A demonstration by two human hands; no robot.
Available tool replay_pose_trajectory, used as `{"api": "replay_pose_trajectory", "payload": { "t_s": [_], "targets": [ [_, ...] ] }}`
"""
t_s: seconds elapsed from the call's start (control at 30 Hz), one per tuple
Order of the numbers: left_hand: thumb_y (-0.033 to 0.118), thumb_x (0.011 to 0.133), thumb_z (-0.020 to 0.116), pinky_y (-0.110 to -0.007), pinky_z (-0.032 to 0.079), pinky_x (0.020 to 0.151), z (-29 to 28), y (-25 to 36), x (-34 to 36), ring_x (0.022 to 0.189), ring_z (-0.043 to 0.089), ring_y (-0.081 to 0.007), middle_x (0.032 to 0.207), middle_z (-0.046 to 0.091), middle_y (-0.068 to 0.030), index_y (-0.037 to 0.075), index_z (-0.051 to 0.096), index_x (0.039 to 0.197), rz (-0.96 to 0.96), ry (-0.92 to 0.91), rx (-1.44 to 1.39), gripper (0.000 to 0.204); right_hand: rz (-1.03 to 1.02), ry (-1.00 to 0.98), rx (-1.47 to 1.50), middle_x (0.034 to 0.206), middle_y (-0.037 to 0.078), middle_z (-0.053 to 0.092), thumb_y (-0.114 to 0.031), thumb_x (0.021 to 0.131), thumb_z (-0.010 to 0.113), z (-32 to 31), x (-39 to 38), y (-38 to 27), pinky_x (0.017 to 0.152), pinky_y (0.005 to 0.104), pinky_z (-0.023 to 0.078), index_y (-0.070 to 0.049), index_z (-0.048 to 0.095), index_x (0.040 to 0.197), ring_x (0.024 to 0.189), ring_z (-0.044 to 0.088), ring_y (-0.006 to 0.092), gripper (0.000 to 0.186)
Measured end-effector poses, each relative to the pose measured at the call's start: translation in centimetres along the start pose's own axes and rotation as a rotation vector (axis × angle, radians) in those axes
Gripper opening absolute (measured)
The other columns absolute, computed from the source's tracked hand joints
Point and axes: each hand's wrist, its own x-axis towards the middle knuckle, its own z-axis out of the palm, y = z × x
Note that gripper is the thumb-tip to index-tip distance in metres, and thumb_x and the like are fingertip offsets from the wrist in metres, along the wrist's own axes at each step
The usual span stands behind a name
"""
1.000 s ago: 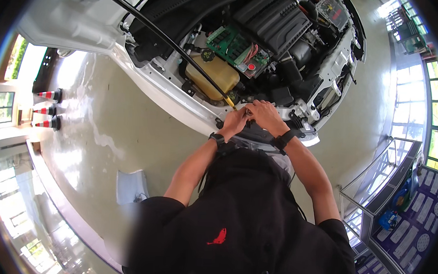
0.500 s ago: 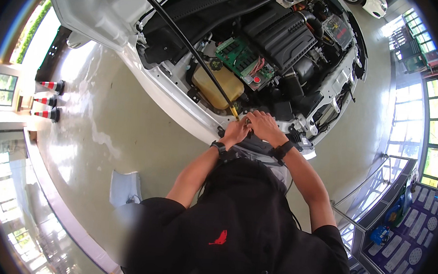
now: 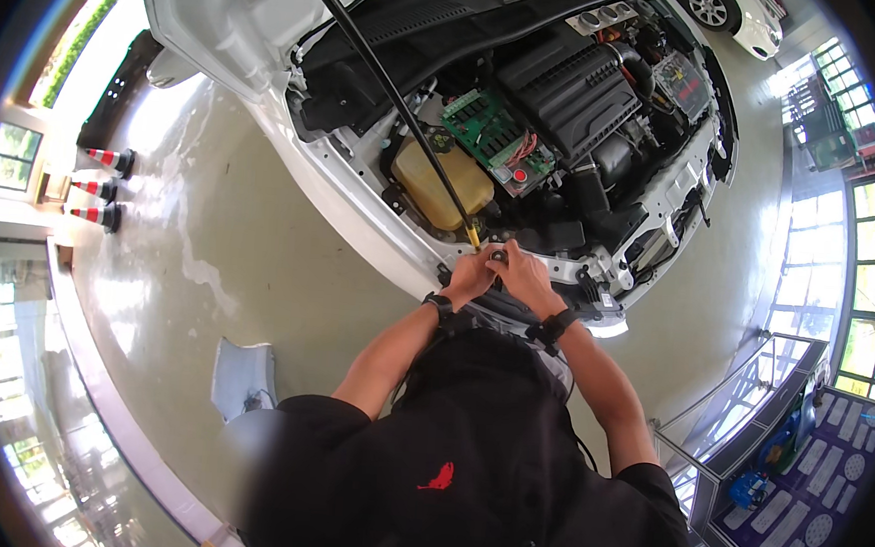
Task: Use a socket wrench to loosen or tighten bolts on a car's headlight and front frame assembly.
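Floor: smooth grey-green floor [image 3: 306, 286], glossy, with bright window reflections and a pale streak at left.
Room edges: gridded windows [image 3: 870, 280] far right; three red-and-white cones [image 3: 92, 189] in a row at left.
Display, lower right: purple panel [image 3: 798, 516] carrying pale shapes, with a blue object [image 3: 748, 490] near its edge.
Other items: pale blue-grey object [image 3: 243, 380] on the floor at left; part of a second white car [image 3: 753, 24] at top right.
White car [image 3: 337, 202]: engine bay exposed, hood [image 3: 197, 23] raised.
Bay contents: yellowish tank [image 3: 448, 186], green circuit board [image 3: 474, 127] with a red button [image 3: 520, 176] near its lower corner, black ribbed cover [image 3: 569, 86].
In the way: black rod [image 3: 394, 90] slants across the tank; its yellow lower end stands just beside the left hand.
Small dark piece [image 3: 500, 256]: between the two hands at the bay's near edge, mostly hidden by fingers; kind not discernible.
Left hand [image 3: 471, 278]: fingers bent, narrow, at the piece; grip cannot be told.
Right hand [image 3: 525, 277]: fingers curled over from the other side; grip likewise uncertain.
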Motion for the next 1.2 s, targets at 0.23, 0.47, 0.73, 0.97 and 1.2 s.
{"api": "replay_pose_trajectory", "payload": {
  "t_s": [0.23,0.47,0.73,0.97,1.2],
  "targets": [
    [0.020,0.080,0.055,-0.046,0.044,0.051,0.2,0.5,0.2,0.060,0.057,-0.0372,0.063,0.059,-0.0145,0.009,0.046,0.090,0.016,0.074,0.032,0.018,-0.202,0.173,-0.125,0.085,0.019,0.058,-0.034,0.084,0.052,0.0,-0.2,0.2,0.064,0.0493,0.043,-0.005,0.048,0.107,0.079,0.057,0.0406,0.037],
    [0.021,0.080,0.053,-0.047,0.044,0.052,0.2,-0.1,-0.3,0.061,0.057,-0.0376,0.062,0.058,-0.0159,0.012,0.045,0.093,0.013,0.076,-0.007,0.018,-0.034,-0.055,-0.157,0.074,0.020,0.062,-0.044,0.083,0.048,-0.2,0.0,-0.3,0.062,0.0470,0.045,0.000,0.040,0.117,0.074,0.060,0.0387,0.056],
    [0.022,0.080,0.053,-0.045,0.044,0.051,0.1,0.1,-0.2,0.060,0.057,-0.0376,0.062,0.057,-0.0167,0.011,0.046,0.099,0.026,-0.075,0.158,0.022,-0.300,0.006,-0.337,0.078,0.019,0.062,-0.043,0.080,0.055,-1.4,0.6,0.8,0.066,0.0461,0.045,-0.003,0.043,0.114,0.075,0.060,0.0368,0.054],
    [0.021,0.081,0.051,-0.045,0.044,0.052,0.2,-0.1,0.0,0.060,0.057,-0.0373,0.062,0.057,-0.0170,0.010,0.045,0.100,-0.018,-0.059,0.137,0.023,0.034,-0.143,-0.135,0.080,0.026,0.061,-0.047,0.083,0.046,0.0,0.6,-0.2,0.069,0.0475,0.045,-0.001,0.043,0.109,0.081,0.059,0.0411,0.052],
    [0.020,0.081,0.052,-0.045,0.044,0.052,-0.3,0.6,0.0,0.060,0.057,-0.0360,0.063,0.059,-0.0155,0.011,0.052,0.092,0.055,-0.050,0.066,0.014,-0.413,0.160,-0.553,0.071,0.014,0.060,-0.043,0.078,0.054,0.3,1.6,2.6,0.064,0.0417,0.043,-0.003,0.046,0.111,0.068,0.059,0.0312,0.052]
  ]
}}
